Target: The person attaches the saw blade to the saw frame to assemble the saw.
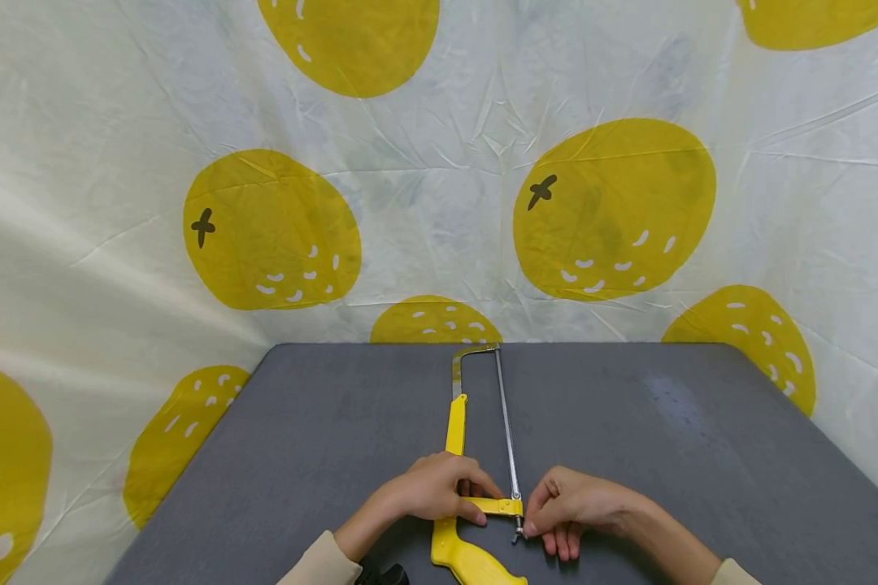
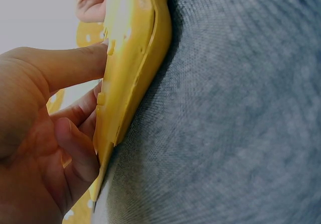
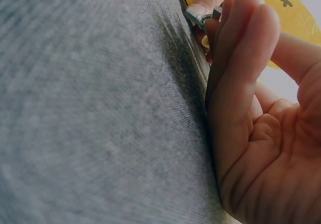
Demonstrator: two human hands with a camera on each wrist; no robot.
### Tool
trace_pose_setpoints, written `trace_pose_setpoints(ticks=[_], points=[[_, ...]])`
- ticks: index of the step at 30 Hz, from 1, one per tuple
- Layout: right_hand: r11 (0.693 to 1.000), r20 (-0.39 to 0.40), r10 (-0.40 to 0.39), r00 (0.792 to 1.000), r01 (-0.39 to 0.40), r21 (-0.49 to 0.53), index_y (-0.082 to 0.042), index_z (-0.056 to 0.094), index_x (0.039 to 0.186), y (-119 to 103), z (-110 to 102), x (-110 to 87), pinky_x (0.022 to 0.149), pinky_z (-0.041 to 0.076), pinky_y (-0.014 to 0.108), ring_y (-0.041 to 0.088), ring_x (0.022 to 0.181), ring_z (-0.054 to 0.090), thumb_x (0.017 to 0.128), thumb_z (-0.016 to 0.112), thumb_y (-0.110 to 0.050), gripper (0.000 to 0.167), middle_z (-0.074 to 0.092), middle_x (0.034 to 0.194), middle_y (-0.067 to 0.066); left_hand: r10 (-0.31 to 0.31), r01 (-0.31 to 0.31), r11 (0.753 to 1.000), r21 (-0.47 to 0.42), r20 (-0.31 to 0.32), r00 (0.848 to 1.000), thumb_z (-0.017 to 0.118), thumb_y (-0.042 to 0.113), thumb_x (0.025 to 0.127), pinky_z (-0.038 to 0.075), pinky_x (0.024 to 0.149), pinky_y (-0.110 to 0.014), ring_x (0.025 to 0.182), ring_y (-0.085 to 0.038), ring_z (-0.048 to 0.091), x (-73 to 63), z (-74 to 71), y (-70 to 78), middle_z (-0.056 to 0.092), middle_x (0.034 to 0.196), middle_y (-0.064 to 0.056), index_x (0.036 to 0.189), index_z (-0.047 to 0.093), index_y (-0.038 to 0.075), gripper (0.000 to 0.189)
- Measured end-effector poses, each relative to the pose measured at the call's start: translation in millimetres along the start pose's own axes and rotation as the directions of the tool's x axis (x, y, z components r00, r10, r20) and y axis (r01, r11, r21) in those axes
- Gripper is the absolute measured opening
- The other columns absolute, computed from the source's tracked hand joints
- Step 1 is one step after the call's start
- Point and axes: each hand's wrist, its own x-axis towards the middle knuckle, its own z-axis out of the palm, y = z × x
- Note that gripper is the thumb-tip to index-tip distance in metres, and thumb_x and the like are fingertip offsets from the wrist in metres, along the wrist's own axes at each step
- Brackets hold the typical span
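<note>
A hacksaw (image 1: 456, 426) with a yellow handle and frame lies on the dark table, its blade (image 1: 506, 422) along the right side and its front end pointing away. With thumb and fingers around the frame just ahead of the handle, my left hand (image 1: 439, 486) holds it. The left wrist view shows the thumb and fingers against the yellow frame (image 2: 133, 58). At the near end of the blade, my right hand (image 1: 574, 508) pinches the small metal wing nut (image 1: 518, 534). In the right wrist view, fingers partly hide the wing nut (image 3: 196, 17).
The grey table (image 1: 336, 406) reaches back to a white cloth (image 1: 439, 219) printed with yellow fruit, which hangs behind and at both sides. A small black object (image 1: 388, 575) shows at the bottom edge below the left sleeve.
</note>
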Motion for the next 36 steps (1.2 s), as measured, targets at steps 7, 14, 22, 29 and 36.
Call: trace_pose_setpoints(ticks=[7, 14, 22, 29, 36], points=[[1.0, 0.01, 0.006, 1.0, -0.006, 0.012, 0.026, 0.062, 0.103, -0.3, -1.0, 0.3, 0.046, 0.052, 0.018, 0.0, 0.051, 0.065, 0.092, 0.071, -0.009, 0.037, 0.07, 0.065, -0.005, 0.0, 0.0, 1.0, 0.0, 0.0, 1.0, 0.082, 0.031, 0.089, 0.044, 0.063, -0.015, 0.071, 0.008, 0.053, 0.0, 0.1, 0.5, 0.063, 0.087, 0.017, 0.121, 0.077, 0.035, 0.032], [1.0, 0.004, 0.014, 1.0, -0.015, 0.012, 0.003, 0.074, 0.093, -1.4, 0.0, -1.0, 0.047, 0.052, 0.018, 0.0, 0.051, 0.065, 0.091, 0.072, -0.009, 0.012, 0.07, 0.065, -0.004, -0.012, 0.012, 1.0, 0.0, 0.0, 1.0, 0.082, 0.031, 0.089, 0.044, 0.063, -0.015, 0.071, 0.007, 0.053, 0.5, -0.4, 1.6, 0.063, 0.088, 0.017, 0.121, 0.077, 0.035, 0.032], [1.0, -0.013, 0.016, 1.0, -0.016, -0.004, 0.022, 0.066, 0.099, -1.7, 1.6, -0.3, 0.046, 0.051, 0.018, 0.0, 0.05, 0.064, 0.092, 0.073, -0.01, 0.033, 0.069, 0.064, -0.005, -0.015, 0.015, 1.0, -0.008, 0.003, 1.0, 0.082, 0.03, 0.089, 0.044, 0.064, -0.015, 0.072, 0.007, 0.053, -0.4, -0.8, 2.2, 0.064, 0.089, 0.017, 0.121, 0.077, 0.034, 0.032], [0.999, -0.027, -0.001, 1.0, 0.0, -0.034, 0.026, 0.063, 0.097, -0.6, 3.6, -0.5, 0.044, 0.05, 0.018, -0.001, 0.048, 0.063, 0.092, 0.072, -0.011, 0.039, 0.069, 0.062, -0.005, -0.005, 0.005, 1.0, 0.004, 0.0, 1.0, 0.081, 0.032, 0.089, 0.044, 0.063, -0.015, 0.071, 0.007, 0.053, -0.4, 0.4, 1.2, 0.063, 0.088, 0.017, 0.121, 0.077, 0.035, 0.032], [0.998, -0.056, -0.008, 0.998, 0.004, -0.07, 0.026, 0.063, 0.095, 0.2, 5.6, -0.5, 0.043, 0.049, 0.017, -0.002, 0.046, 0.061, 0.093, 0.074, -0.015, 0.042, 0.068, 0.06, -0.005, -0.006, 0.006, 1.0, 0.005, -0.002, 1.0, 0.081, 0.032, 0.089, 0.044, 0.063, -0.015, 0.07, 0.007, 0.052, -0.3, 1.0, 1.6, 0.063, 0.088, 0.017, 0.121, 0.077, 0.035, 0.032]])
